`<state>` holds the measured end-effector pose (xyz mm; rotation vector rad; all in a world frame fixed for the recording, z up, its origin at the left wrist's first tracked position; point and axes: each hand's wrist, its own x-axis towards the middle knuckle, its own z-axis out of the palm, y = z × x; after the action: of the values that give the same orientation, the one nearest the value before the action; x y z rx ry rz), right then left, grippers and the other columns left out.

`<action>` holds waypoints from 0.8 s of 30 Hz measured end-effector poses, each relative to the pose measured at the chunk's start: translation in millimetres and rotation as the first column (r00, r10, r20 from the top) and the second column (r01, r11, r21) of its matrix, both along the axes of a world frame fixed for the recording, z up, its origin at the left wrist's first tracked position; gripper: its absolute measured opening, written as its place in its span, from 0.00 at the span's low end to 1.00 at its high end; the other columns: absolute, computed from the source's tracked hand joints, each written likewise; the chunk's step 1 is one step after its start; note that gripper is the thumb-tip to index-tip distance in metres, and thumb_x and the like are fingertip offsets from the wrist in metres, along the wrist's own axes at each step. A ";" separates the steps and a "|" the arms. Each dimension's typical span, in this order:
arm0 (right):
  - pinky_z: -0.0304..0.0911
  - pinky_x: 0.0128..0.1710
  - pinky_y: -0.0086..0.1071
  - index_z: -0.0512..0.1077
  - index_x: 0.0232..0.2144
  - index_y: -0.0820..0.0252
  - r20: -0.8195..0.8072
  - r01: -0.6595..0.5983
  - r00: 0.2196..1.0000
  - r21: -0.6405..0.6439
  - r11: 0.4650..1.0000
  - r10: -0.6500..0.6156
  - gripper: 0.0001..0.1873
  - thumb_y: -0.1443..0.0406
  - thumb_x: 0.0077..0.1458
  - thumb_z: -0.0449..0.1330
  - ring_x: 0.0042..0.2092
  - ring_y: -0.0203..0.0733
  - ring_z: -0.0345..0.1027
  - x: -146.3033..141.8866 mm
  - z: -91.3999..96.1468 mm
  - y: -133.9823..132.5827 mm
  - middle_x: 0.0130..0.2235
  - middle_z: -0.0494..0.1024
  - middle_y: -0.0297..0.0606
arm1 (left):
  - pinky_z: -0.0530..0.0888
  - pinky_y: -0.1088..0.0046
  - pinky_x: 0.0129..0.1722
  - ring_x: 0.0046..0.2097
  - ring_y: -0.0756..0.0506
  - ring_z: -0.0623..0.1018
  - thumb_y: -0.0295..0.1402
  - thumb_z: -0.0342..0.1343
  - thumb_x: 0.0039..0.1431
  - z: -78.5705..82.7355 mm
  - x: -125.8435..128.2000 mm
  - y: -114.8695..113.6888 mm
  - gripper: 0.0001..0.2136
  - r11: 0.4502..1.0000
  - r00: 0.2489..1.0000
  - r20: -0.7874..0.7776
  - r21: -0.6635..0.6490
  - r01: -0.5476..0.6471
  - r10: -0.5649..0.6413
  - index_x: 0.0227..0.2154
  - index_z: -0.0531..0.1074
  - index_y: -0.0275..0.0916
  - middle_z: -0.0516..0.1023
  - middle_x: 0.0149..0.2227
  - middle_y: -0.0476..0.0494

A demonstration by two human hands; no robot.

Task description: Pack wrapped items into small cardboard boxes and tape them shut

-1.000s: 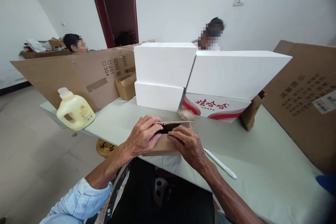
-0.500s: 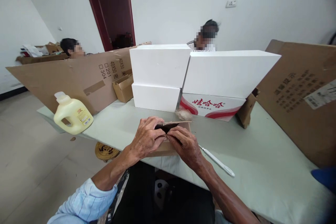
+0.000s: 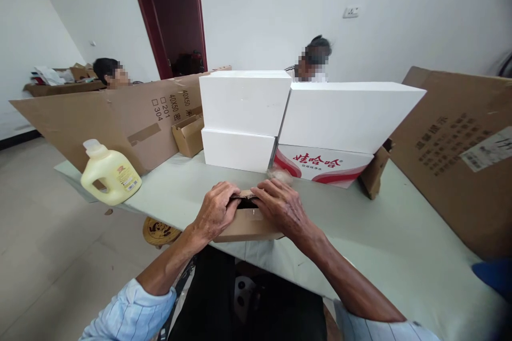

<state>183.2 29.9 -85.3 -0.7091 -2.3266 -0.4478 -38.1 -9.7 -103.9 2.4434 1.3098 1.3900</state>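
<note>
A small brown cardboard box [image 3: 248, 228] sits at the near edge of the table, directly in front of me. Its top is partly raised, and a dark gap shows beneath the far flap. My left hand [image 3: 218, 203] is closed on the flap's left end, thumb at the gap. On the other side, my right hand [image 3: 279, 203] grips the same flap, fingers bent over its top edge. Just beyond the right fingers lies a small clear plastic wad [image 3: 280, 175], partly hidden. The inside of the box is too dark to make out.
White boxes [image 3: 240, 104] stand stacked at the back, one stack resting on a red-and-white carton [image 3: 320, 164]. Large cardboard sheets [image 3: 92, 122] flank the table [image 3: 360, 234]. A yellow detergent jug [image 3: 112, 173] stands at left. Two people sit behind the boxes.
The raised flap has come down lower over the box. My right hand has moved up and away from me onto its edge. The white-handled tool on the table is now hidden behind my right forearm.
</note>
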 end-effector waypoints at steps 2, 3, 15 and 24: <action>0.60 0.36 0.37 0.77 0.34 0.55 0.005 -0.029 1.000 0.007 1.000 0.028 0.14 0.68 0.73 0.56 0.37 0.41 0.67 -2.3 -0.9 3.5 0.35 0.79 0.36 | 0.78 0.61 0.44 0.41 0.42 0.80 0.24 0.55 0.70 -1.0 0.9 -0.8 0.07 1.000 1.000 0.018 0.007 0.009 -0.009 0.38 0.72 0.43 0.81 0.38 0.43; 0.58 0.35 0.37 0.76 0.32 0.55 -0.003 -0.049 0.999 0.013 0.999 0.049 0.16 0.68 0.74 0.56 0.36 0.40 0.66 -3.2 -1.6 4.3 0.34 0.78 0.35 | 0.78 0.62 0.44 0.41 0.42 0.80 0.24 0.54 0.70 -1.5 1.1 -1.2 0.07 1.000 1.000 0.023 0.011 0.014 -0.015 0.37 0.72 0.43 0.81 0.38 0.43; 0.59 0.36 0.34 0.79 0.34 0.56 -0.157 -0.268 0.956 -0.114 0.957 0.249 0.12 0.65 0.73 0.61 0.36 0.39 0.64 -2.0 -7.3 12.3 0.35 0.78 0.36 | 0.77 0.64 0.42 0.40 0.44 0.79 0.21 0.56 0.70 -8.4 2.0 -0.3 0.09 0.988 1.000 0.004 0.151 0.020 -0.021 0.35 0.70 0.42 0.80 0.37 0.43; 0.60 0.36 0.33 0.78 0.30 0.57 -0.232 -0.295 0.947 -0.341 0.893 0.224 0.16 0.64 0.73 0.60 0.36 0.38 0.69 -4.2 0.8 5.8 0.35 0.78 0.36 | 0.77 0.65 0.42 0.39 0.44 0.77 0.21 0.55 0.69 -10.4 2.7 -2.7 0.09 0.981 0.999 -0.032 0.191 0.010 -0.004 0.35 0.69 0.41 0.77 0.36 0.44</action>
<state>179.0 35.7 -84.5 -0.5670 -2.3027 0.1837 -35.4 -12.4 -114.3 2.5970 1.2254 1.5503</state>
